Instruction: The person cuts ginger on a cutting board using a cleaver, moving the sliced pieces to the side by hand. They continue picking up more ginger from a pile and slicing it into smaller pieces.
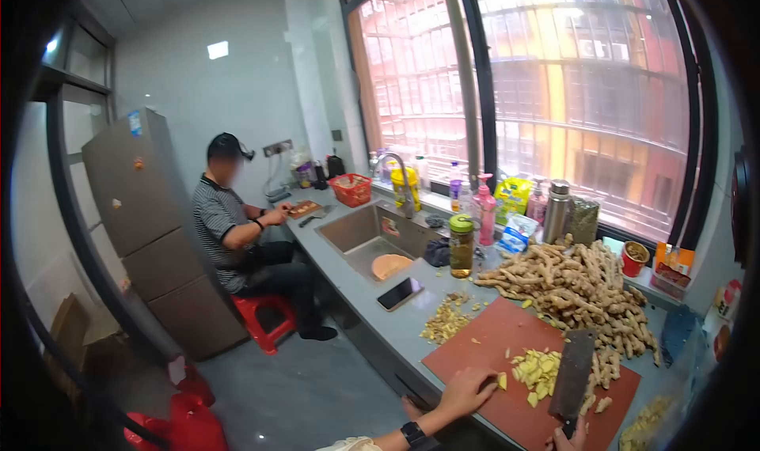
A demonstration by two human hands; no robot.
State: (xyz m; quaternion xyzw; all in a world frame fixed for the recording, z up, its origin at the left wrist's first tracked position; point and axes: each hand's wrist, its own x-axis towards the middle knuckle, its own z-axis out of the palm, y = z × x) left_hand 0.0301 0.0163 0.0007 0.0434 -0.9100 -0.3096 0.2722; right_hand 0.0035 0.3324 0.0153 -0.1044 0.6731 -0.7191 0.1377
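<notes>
My right hand (571,437), at the bottom edge of the view, grips the handle of a cleaver (573,372). Its broad dark blade lies over the right part of a reddish-brown cutting board (467,356). My left hand (467,392), with a dark watch on the wrist, rests on the board's near left part. Its curled fingertips are on a small piece of peeled ginger (502,380). Between the hand and the blade lies a heap of cut yellow ginger (536,373). Unpeeled ginger roots (562,281) form a large pile behind the board, some spilling past the blade.
Ginger scraps (448,318) lie left of the board, near a phone (400,293) and a green-lidded bottle (461,247). Further left is a sink (356,249) holding an orange basin (392,267). A person (229,221) sits on a red stool (265,324), working at a small board.
</notes>
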